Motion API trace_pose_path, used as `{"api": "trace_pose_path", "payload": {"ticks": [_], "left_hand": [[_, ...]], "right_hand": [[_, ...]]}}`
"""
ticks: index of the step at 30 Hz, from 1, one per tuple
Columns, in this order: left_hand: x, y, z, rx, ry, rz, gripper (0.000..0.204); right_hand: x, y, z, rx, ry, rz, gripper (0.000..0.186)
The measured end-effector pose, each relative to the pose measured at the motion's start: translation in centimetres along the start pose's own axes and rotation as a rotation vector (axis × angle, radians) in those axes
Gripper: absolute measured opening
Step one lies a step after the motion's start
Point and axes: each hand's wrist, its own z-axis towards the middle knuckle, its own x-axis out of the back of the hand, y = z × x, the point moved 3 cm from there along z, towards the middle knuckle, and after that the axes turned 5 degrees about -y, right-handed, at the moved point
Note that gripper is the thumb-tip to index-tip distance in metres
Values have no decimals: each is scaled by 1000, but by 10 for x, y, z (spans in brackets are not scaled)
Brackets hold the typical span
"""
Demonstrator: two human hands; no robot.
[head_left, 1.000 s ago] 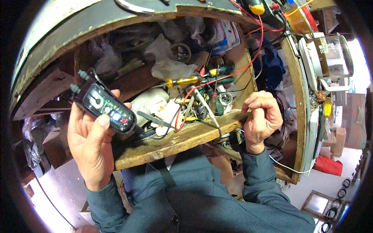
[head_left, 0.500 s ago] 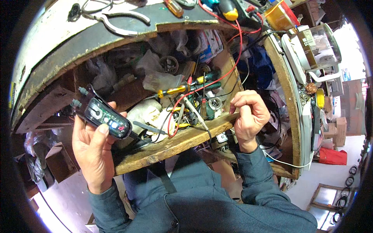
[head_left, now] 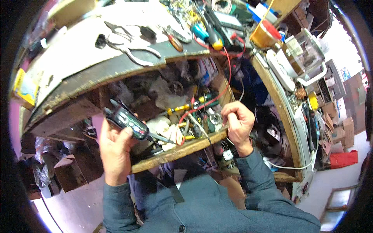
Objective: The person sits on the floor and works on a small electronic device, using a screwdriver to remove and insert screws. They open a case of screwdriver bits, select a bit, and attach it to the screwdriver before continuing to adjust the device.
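In my left hand [head_left: 115,149] is a black handheld electrical device [head_left: 134,123] with a glossy clear face, my thumb pressed on it. A dark cord seems to leave its lower end. My right hand [head_left: 239,124] is curled closed at the right end of the drawer's wooden front edge [head_left: 178,154]; what its fingers hold, if anything, is hidden. Between my hands, the pulled-out drawer carries a yellow-and-black screwdriver [head_left: 179,109], several other hand tools, a roll of tape [head_left: 214,119], a crumpled whitish cloth [head_left: 158,125] and plastic bags [head_left: 165,93].
Pliers [head_left: 142,55] and an orange-handled screwdriver [head_left: 175,42] lie on the bench top [head_left: 77,58] beyond the drawer. A red lead [head_left: 229,70] hangs from the bench into the drawer. At right stands a clear blender jug [head_left: 305,50]. A yellow box [head_left: 26,88] sits far left.
My view has shifted, showing more of the bench top. My left hand and the device appear closer to the drawer's middle, and the device is tilted differently. My right hand stays curled at the drawer edge.
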Motion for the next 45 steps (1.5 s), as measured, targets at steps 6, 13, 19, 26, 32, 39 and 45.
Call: {"api": "trace_pose_path", "payload": {"ticks": [6,13,19,26,32,39,45], "left_hand": [[0,-4,3,-10,6,-56,47],[1,-3,4,1,-26,-114,53],[3,-3,3,-1,-34,-78,52],[4,-5,1,-15,-23,-56,47],[4,-7,3,-27,-31,-58,46],[8,-9,4,-3,-66,-21,47],[6,-9,4,19,-86,-68,45]], "right_hand": [[-4,0,0,-68,-21,-61,17],[-10,-4,2,-4,-48,-152,19],[-10,-2,2,1,-60,-226,18],[-12,-6,3,-18,-60,-232,15],[-12,-6,2,-16,-60,-252,15],[-14,-10,3,13,-79,-299,14],[-16,-9,4,37,-84,-314,13]]}}
